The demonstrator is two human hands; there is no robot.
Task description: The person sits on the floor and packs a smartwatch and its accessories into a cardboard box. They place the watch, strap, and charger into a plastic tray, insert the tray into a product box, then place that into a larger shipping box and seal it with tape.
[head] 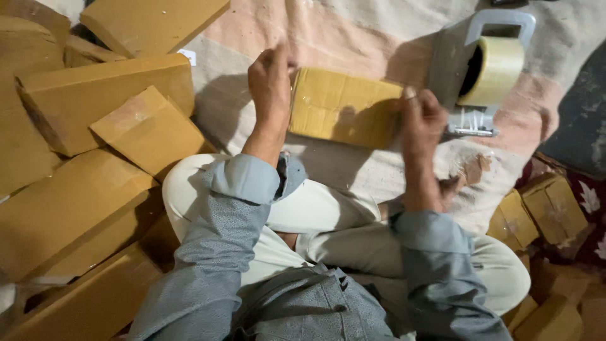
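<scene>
Your left hand (270, 79) is raised at the left end of the cardboard box (344, 107), fingers curled shut, wrist bent, forearm bare below a pushed-up grey sleeve. Your right hand (421, 120) sits at the box's right end, fingers pinched together, forearm rising straight from its sleeve. Your legs are crossed beneath the box.

Striped floor cloth (353, 25) carries cardboard box (344, 107), tape dispenser (483, 69), stacked boxes (95, 101).

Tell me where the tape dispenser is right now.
In the head view, the tape dispenser lies on the cloth at upper right, just beyond the right hand and right of the cardboard box between both hands.
</scene>
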